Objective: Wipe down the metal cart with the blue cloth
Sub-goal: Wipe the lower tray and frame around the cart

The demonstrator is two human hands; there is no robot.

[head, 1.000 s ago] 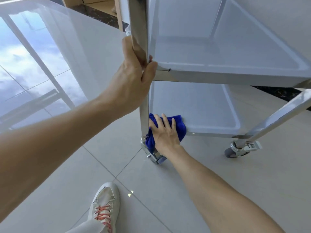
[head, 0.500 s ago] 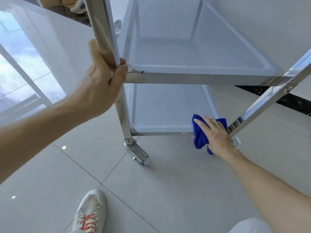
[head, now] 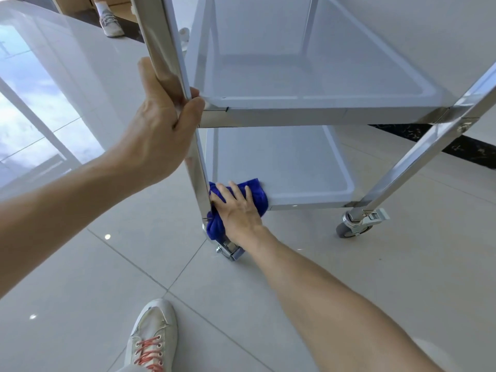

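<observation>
The metal cart [head: 308, 114] fills the upper middle of the head view, with two tray shelves and shiny square posts. My left hand [head: 161, 127] grips the near left post at the height of the upper shelf. My right hand [head: 239, 210] presses the blue cloth [head: 257, 191] against the front left corner of the lower shelf, right beside that post. Part of the cloth bunches below my palm, above the left caster [head: 230, 251].
A braked caster [head: 354, 224] sits under the near right post. My own white shoe with red laces [head: 153, 339] is on the tiled floor below. Another person's shoe [head: 110, 22] stands at the top left, near a dark floor strip.
My right hand slid the cloth along the lower shelf's front edge, from the right post back to the left corner. My left hand kept its grip on the post.
</observation>
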